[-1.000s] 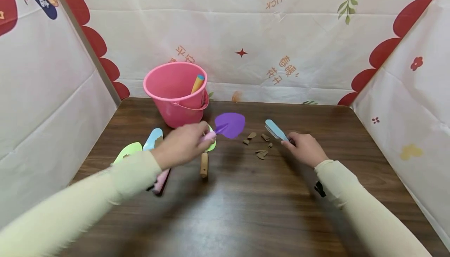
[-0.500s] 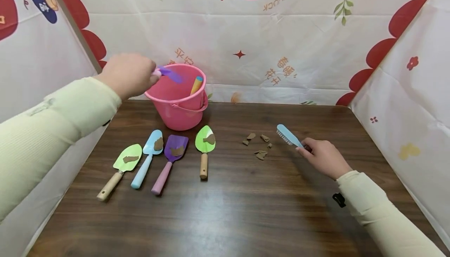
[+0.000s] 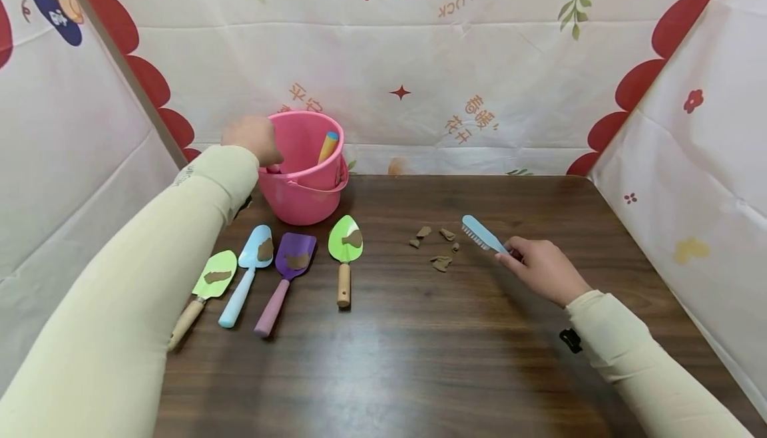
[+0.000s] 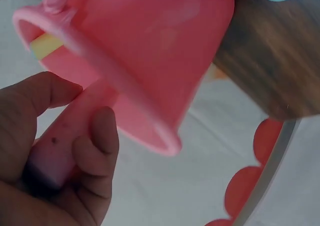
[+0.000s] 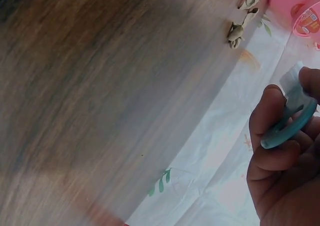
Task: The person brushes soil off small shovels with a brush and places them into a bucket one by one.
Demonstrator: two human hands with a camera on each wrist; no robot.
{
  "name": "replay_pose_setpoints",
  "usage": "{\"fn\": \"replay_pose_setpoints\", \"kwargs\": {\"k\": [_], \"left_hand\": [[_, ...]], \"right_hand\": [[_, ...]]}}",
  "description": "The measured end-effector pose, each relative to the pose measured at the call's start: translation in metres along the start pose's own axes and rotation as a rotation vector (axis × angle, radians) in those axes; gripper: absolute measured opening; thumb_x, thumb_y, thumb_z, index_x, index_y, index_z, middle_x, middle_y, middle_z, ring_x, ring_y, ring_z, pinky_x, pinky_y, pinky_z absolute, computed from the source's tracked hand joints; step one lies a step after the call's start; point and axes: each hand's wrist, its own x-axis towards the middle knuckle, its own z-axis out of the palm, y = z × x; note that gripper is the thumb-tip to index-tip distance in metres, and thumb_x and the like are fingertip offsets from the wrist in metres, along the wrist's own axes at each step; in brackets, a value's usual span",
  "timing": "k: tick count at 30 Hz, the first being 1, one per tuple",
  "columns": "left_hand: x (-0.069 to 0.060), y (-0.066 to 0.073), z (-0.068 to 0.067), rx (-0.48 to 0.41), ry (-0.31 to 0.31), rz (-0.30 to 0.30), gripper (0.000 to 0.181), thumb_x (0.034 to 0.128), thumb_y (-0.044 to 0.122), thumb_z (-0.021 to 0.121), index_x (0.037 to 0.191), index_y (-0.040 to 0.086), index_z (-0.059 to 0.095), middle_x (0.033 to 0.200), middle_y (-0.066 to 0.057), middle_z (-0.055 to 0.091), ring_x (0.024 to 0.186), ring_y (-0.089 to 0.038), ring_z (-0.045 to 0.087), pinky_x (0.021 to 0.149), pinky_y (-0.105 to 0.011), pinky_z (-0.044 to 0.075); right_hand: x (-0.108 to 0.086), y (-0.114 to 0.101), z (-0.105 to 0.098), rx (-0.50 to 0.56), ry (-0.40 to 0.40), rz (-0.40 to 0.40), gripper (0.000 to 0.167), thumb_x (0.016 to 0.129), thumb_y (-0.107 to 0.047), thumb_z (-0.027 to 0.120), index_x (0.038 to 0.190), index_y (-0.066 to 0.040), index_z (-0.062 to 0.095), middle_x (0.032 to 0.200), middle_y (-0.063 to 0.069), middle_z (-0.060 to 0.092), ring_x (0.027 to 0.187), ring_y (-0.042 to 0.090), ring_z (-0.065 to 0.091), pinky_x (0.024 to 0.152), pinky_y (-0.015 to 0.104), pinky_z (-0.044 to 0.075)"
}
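Observation:
My left hand [image 3: 252, 140] is at the left rim of the pink bucket [image 3: 301, 202]. In the left wrist view its thumb and fingers grip the pink handle of a trowel [image 4: 62, 136], which slants into the bucket mouth; the blade is hidden inside. At the right, my right hand [image 3: 548, 271] holds a light blue brush [image 3: 482, 231] above the table, bristles facing down. The right wrist view shows fingers curled round its looped handle end. Left of the brush lie several brown crumpled scraps [image 3: 441, 263].
Four trowels lie in front of the bucket, bearing brown scraps: a green one [image 3: 206, 278], a blue one [image 3: 244, 281], a purple one [image 3: 287, 271] and another green one [image 3: 345, 241]. A yellow handle with a blue end [image 3: 327, 148] stands in the bucket. Printed cloth walls surround the table.
My left hand has carried the purple trowel from near the brown scraps leftward to the bucket and lowered it inside. My right hand, still holding the brush, has shifted slightly right and nearer.

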Motion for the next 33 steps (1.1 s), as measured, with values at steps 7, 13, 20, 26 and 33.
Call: {"fn": "replay_pose_setpoints", "kwargs": {"k": [7,13,20,26,33], "left_hand": [[0.009,0.007,0.016,-0.093,0.022,0.019,0.017,0.0839,0.014,0.068,0.073,0.005,0.057,0.063,-0.005,0.052,0.066,-0.025,0.053,0.062,-0.037,0.045],[0.012,0.026,0.026,-0.237,-0.029,-0.016,0.024,0.0874,0.019,0.063,0.071,0.009,0.048,0.058,-0.002,0.041,0.052,-0.019,0.043,0.056,-0.033,0.039],[0.014,0.036,0.034,-0.373,-0.044,0.002,0.026,0.0912,0.026,0.06,0.075,0.01,0.048,0.061,-0.003,0.042,0.056,-0.019,0.044,0.059,-0.032,0.04],[0.009,0.038,0.035,-0.443,-0.054,0.068,0.023,0.0965,0.028,0.056,0.095,0.006,0.058,0.083,-0.008,0.054,0.077,-0.023,0.051,0.071,-0.036,0.043],[-0.002,0.045,0.037,-0.467,0.108,0.147,0.03,0.0982,0.022,0.055,0.12,0.002,0.059,0.112,-0.013,0.062,0.099,-0.027,0.055,0.087,-0.04,0.047]], "right_hand": [[0.002,-0.002,-0.002,-0.01,0.023,-0.009,0.013,0.095,-0.02,0.067,0.095,-0.007,0.064,0.065,-0.003,0.052,0.053,0.013,0.043,0.048,0.03,0.034],[0.004,-0.005,0.001,-0.012,0.026,-0.008,0.015,0.096,-0.021,0.067,0.096,-0.007,0.064,0.065,-0.003,0.052,0.052,0.013,0.042,0.047,0.03,0.034],[0.003,-0.008,0.002,0.003,0.024,-0.006,0.016,0.096,-0.023,0.066,0.097,-0.007,0.064,0.066,-0.003,0.053,0.053,0.013,0.043,0.047,0.03,0.034],[0.003,-0.011,0.005,0.014,0.022,0.004,0.015,0.096,-0.021,0.067,0.098,-0.007,0.065,0.066,-0.002,0.054,0.053,0.013,0.043,0.047,0.03,0.035],[0.002,-0.013,0.007,0.02,0.018,-0.005,0.017,0.097,-0.026,0.065,0.097,-0.009,0.065,0.066,-0.002,0.053,0.053,0.013,0.044,0.048,0.03,0.035]]}}
